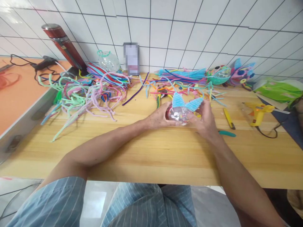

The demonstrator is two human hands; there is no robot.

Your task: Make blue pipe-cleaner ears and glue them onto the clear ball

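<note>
Between my two hands is a clear plastic ball (pixel 178 115) with a two-lobed light-blue pipe-cleaner tail (pixel 194 103) standing up from its far side. My left hand (pixel 161 117) is curled round the ball's left side, where some dark red shows at the edge. On the other side, the fingers of my right hand (pixel 204 121) press against the ball beneath the tail's right lobe. Just behind my left hand, pliers with green and yellow handles (pixel 158 100) lie on the wooden table (pixel 151 157), partly hidden. A yellow utility knife (pixel 229 118) rests right of my right hand, near a teal curved piece (pixel 227 133).
Tangled pipe cleaners (pixel 75 99) cover the left, before a red thermos (pixel 63 45). A phone (pixel 131 60) leans on the tiled wall. Finished-looking fish (pixel 241 73) and a green-netted ball (pixel 219 75) stand back right. A corded yellow glue gun (pixel 258 113) is far right.
</note>
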